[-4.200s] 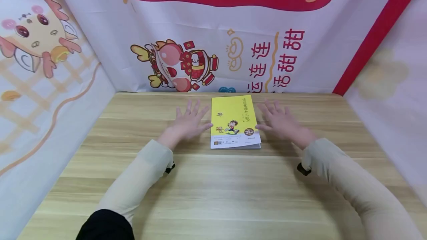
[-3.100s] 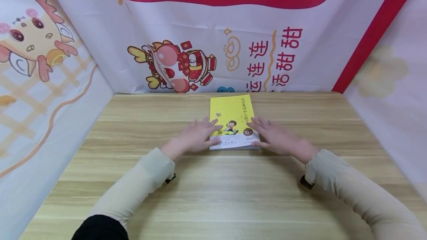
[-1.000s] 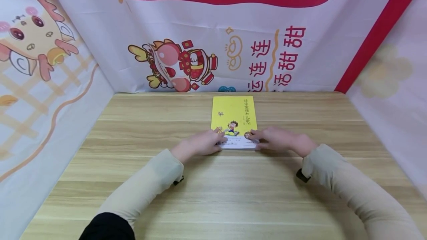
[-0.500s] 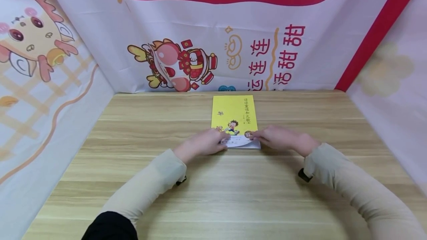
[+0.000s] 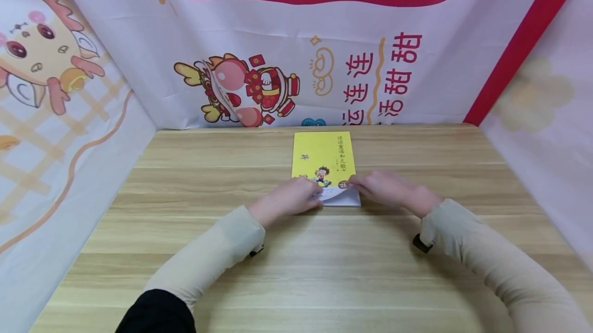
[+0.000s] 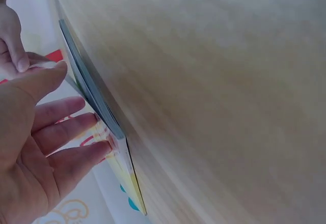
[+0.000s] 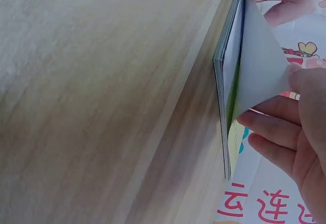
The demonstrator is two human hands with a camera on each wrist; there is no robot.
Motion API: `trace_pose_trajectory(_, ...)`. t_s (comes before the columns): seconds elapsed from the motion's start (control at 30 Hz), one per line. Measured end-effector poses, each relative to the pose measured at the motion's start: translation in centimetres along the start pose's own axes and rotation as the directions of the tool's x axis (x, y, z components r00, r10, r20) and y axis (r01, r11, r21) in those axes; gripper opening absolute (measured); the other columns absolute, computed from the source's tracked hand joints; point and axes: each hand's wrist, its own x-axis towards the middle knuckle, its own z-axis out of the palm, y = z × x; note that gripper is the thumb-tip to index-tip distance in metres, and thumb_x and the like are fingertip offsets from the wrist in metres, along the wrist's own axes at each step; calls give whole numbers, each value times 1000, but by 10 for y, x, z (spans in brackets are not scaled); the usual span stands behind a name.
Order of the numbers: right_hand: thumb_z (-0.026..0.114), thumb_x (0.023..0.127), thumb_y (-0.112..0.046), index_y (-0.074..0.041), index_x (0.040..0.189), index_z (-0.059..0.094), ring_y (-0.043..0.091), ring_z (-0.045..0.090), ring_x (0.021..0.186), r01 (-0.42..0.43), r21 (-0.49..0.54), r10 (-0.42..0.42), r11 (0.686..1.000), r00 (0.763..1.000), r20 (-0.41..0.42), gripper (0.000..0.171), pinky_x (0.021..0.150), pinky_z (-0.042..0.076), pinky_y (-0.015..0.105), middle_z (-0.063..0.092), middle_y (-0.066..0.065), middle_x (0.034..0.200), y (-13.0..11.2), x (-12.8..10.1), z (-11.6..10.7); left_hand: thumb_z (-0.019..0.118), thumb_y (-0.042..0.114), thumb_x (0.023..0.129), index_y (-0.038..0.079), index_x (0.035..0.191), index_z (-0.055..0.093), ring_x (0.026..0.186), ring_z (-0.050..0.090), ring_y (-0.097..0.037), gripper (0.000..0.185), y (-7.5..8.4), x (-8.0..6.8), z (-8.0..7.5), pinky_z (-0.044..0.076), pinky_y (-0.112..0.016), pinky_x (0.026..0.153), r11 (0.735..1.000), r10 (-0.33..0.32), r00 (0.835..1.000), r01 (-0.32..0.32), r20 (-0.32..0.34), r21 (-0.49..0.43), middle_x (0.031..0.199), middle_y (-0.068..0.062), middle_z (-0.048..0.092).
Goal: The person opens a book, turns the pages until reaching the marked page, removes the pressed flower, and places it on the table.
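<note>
A thin paperback book (image 5: 319, 153) with a yellow and white cover lies at the back middle of the table. Its lower right cover corner is lifted and bends over, baring the white page beneath. Between thumb and fingers, my right hand (image 5: 382, 188) pinches that raised corner; the cover's pale inside (image 7: 260, 61) faces the right wrist view. My left hand (image 5: 294, 196) holds the cover at the lower left edge, its curled fingers over the front and its thumb (image 6: 58, 70) at the near edge. Both hands hide parts of the lower cover.
The light wooden table (image 5: 296, 266) stretches in front of the book. A white cloth (image 5: 185, 24) printed with cartoons and red characters hangs right behind the table's far edge. Printed cloth (image 5: 60, 132) also stands along the left side.
Both hands have come from beside the book onto its lower cover. The right corner of the cover has been lifted, and its curl has grown. The left hand has shifted slightly right.
</note>
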Motion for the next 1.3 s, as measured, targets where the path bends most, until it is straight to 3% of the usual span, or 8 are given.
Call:
trace_pose_trajectory(0.3,61,105,-21,-8,121,73,11,72,83,24,-11,-25,1000,991,-130,24,79,60,36,77,3,106,-1,-1,-2,67,31,102,12,88,74,57,55,-9,24,8,4,-2,49,-24,59,999,-47,999,47,-9,0,68,6,62)
trace_pose_trajectory(0.5,64,104,-26,-6,122,74,27,72,107,-65,-15,61,998,978,-200,29,92,57,46,75,10,118,1,-4,-10,57,27,107,10,97,76,57,54,-10,27,9,3,-5,48,-25,59,997,-71,997,71,-10,-26,66,5,60)
trace_pose_trajectory(0.67,66,103,-25,-5,119,76,29,72,107,-124,-15,117,992,967,-227,28,92,57,48,75,11,115,3,-7,-15,53,26,109,8,102,75,57,56,-12,29,11,2,-6,49,-27,57,986,-153,988,151,-15,-77,70,1,62)
trace_pose_trajectory(0.83,67,102,-26,-9,115,78,26,72,107,-122,-21,118,992,983,-140,25,93,57,46,76,7,114,4,-6,-8,49,28,110,7,103,75,55,56,-13,34,14,4,-5,49,-27,54,975,-204,977,196,-64,-103,77,-3,67)
trace_pose_trajectory(0.97,65,103,-33,-10,135,68,26,60,128,-70,9,70,998,997,14,39,105,49,47,65,7,137,0,-3,3,46,30,111,8,97,74,54,55,-12,38,14,8,-3,48,-26,52,971,-222,969,210,-106,-114,73,-1,64)
trace_pose_trajectory(1.13,66,100,-45,-14,153,49,27,39,146,-68,-2,68,998,990,126,64,116,35,48,41,8,159,-5,-1,16,46,31,111,9,91,72,51,53,-13,40,15,9,-3,46,-26,49,962,-247,960,228,-128,-150,63,0,59)
trace_pose_trajectory(1.23,67,100,-42,-14,154,48,28,37,147,-76,-10,77,997,987,138,64,117,33,49,39,7,161,-5,0,18,48,28,110,6,101,75,49,52,-11,36,15,9,-3,44,-23,47,960,-250,958,225,-143,-168,65,-2,62)
trace_pose_trajectory(1.3,69,100,-37,-12,152,50,29,38,147,-71,8,69,997,988,137,61,116,34,50,40,8,160,-5,-1,18,51,25,109,3,118,74,48,52,-10,33,16,8,-4,43,-22,46,959,-246,955,216,-163,-181,74,-5,69)
